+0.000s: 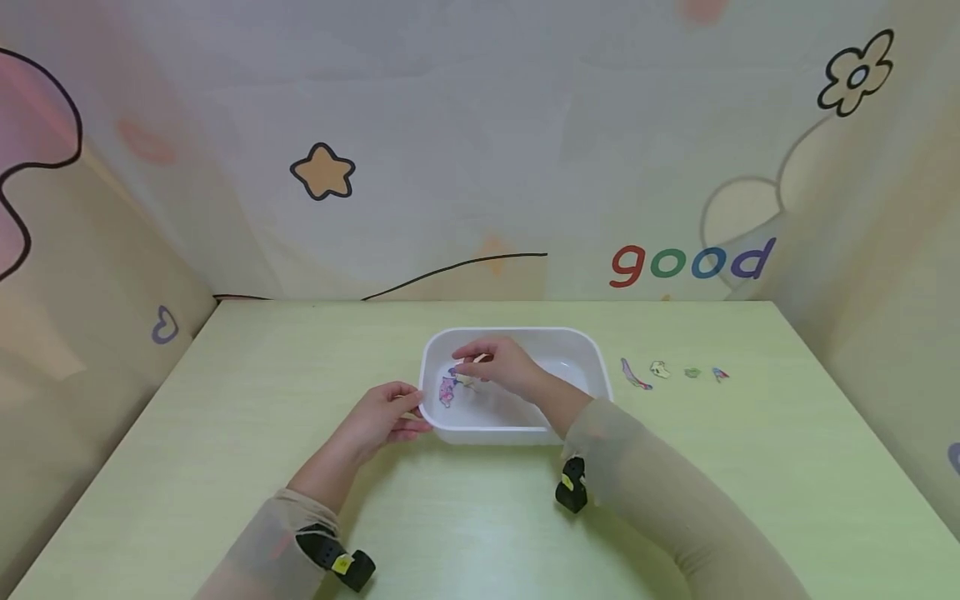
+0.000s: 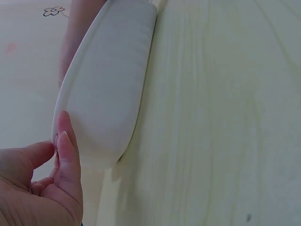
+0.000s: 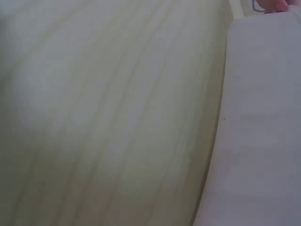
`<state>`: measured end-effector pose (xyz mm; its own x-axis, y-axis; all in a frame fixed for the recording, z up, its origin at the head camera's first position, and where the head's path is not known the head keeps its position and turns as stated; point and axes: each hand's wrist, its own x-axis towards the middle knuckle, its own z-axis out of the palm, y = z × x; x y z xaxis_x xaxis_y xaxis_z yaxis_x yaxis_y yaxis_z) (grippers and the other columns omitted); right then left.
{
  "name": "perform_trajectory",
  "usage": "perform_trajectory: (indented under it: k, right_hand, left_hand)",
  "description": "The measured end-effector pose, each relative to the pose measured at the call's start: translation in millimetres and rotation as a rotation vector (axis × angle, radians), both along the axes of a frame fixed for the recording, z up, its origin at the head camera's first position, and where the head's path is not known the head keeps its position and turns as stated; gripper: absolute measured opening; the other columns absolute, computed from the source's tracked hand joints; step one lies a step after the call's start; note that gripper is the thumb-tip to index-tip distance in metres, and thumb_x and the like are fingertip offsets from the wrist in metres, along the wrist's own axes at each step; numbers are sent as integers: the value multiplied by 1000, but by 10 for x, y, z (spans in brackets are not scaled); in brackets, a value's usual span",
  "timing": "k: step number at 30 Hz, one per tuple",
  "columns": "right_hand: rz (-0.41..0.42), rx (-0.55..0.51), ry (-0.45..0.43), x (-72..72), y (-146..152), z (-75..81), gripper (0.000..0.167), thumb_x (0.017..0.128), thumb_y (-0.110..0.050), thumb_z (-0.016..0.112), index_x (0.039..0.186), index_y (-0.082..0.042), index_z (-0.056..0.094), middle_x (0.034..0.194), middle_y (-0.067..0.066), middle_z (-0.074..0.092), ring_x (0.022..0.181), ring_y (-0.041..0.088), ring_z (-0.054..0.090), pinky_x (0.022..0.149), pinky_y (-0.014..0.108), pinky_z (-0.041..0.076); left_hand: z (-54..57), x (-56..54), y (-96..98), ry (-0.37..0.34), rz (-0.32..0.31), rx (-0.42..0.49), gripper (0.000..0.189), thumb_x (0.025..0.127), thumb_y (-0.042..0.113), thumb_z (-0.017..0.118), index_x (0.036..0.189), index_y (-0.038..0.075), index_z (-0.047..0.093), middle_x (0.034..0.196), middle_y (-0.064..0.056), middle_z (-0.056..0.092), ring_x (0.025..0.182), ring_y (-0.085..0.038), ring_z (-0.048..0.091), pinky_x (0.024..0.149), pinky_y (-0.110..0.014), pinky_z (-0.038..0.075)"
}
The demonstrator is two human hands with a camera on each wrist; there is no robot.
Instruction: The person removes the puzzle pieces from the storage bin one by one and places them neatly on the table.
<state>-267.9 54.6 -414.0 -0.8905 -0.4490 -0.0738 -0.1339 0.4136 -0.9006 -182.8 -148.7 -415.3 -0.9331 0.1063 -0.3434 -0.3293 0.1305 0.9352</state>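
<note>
White tray point(image 1: 491, 436): pinched by left hand point(image 1: 384, 419). Pink cutout point(image 1: 446, 392), axis twelve-to-six: eight o'clock from right hand point(image 1: 501, 367), the nearer, whose grip we cannot tell.

Your white, round-cornered tray point(image 1: 491, 430) sits upright near mid-frame; inside, at its left, lies a pink cutout point(image 1: 447, 392). You have other small pieces point(image 1: 453, 372) just beside it.

White tub point(image 1: 495, 435) from three sides
From above, the head view faces forward and down across the table point(image 1: 480, 517); the tilted left wrist camera point(image 1: 362, 571) and right wrist camera point(image 1: 572, 497), much nearer, share the tub's front wall.
</note>
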Motion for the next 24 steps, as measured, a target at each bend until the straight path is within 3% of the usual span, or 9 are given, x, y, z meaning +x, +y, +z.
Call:
perform_trajectory:
  k: [11, 18, 24]
  right_hand:
    - [173, 153, 69, -5, -37, -163, 28, 81, -11, 73, 108, -6, 69, 77, -1, 60, 70, 10, 52, 61, 20, 44]
    - [186, 255, 110, 30, -54, -185, 33, 80, -12, 74, 112, -10, 69, 69, -2, 50, 66, 10, 45, 59, 19, 37]
    - [272, 315, 179, 34, -39, -216, 33, 82, -16, 73, 114, -14, 68, 65, -3, 45, 62, 9, 40, 58, 19, 32]
  left_hand:
    - [7, 15, -1, 12, -5, 8, 28, 97, 16, 50, 114, -6, 51, 88, -11, 59, 71, -17, 67, 61, -23, 53]
    - [6, 13, 0, 9, -23, 26, 28, 98, 16, 50, 114, -7, 49, 89, -10, 58, 70, -16, 66, 60, -23, 53]
    - [11, 20, 17, 12, -23, 15, 26, 98, 15, 49, 113, -6, 49, 90, -11, 57, 70, -16, 66, 60, -23, 53]
